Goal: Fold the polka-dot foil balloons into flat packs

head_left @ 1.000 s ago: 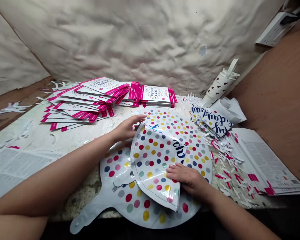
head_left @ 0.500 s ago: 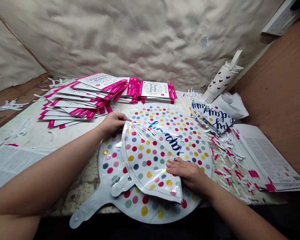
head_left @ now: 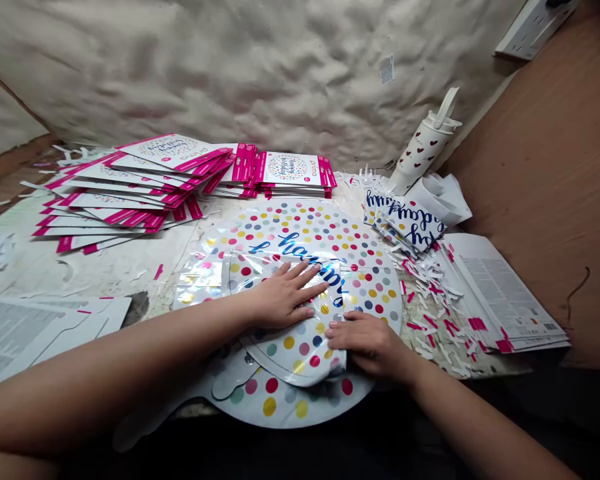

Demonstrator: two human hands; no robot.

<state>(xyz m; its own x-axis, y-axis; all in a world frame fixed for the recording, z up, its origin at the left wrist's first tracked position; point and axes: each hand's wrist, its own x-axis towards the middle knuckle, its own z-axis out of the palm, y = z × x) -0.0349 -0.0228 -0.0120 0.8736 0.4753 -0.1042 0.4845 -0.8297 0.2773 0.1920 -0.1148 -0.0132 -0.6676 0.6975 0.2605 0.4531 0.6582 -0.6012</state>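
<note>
A folded foil balloon (head_left: 287,343), white with coloured dots and blue lettering, lies on top of a flat round balloon (head_left: 300,223) of the same pattern. My left hand (head_left: 285,297) presses flat on the folded one, its fingers spread. At the folded balloon's right edge rests my right hand (head_left: 373,343), fingers stretched out over the foil. A short tab of the folded balloon (head_left: 233,378) sticks out at its lower left. The lower balloon's long grey neck (head_left: 145,417) hangs past the table edge, partly behind my left forearm.
Pink-and-white printed packets (head_left: 130,187) are stacked at the back left, with more packets (head_left: 295,170) beside them. Folded balloons (head_left: 410,223) lie below a white tumbler (head_left: 425,150). Paper scraps (head_left: 435,313) and printed card sleeves (head_left: 505,293) are at right; printed sheets (head_left: 50,333) at left.
My left hand has let go of the folded balloon's upper left corner and moved right, onto its middle. The foil there lies flatter. My right hand stays at the right edge.
</note>
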